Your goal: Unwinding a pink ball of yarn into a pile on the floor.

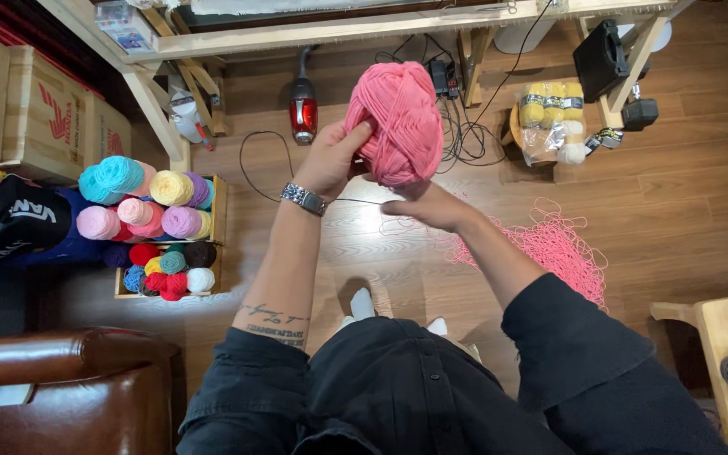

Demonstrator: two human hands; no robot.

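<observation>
Centrally, one pink yarn ball [399, 120] is raised above the wooden floor [676, 202], between my two hands; my left hand [328, 160] lies against the ball's left side, thumb and fingers closed on it, a metal watch [303, 199] at that wrist; my right hand [421, 202] sits just under the ball's lower edge, fingers drawn together, though I cannot tell whether they pinch the thin strand running there. One loose heap of pink yarn [558, 248] lies on the floor to the right, below the right forearm, well apart from the ball. To the left, one wooden rack [216, 211] holds many coloured skeins, too crowded for an exact count; one brown leather armchair [69, 388] occupies the lower left corner. Beyond the ball: one red handheld vacuum [302, 109], one clear bag of yellow and white skeins [554, 122], and one tangle of black cables [465, 135] under the wooden table [313, 34].
</observation>
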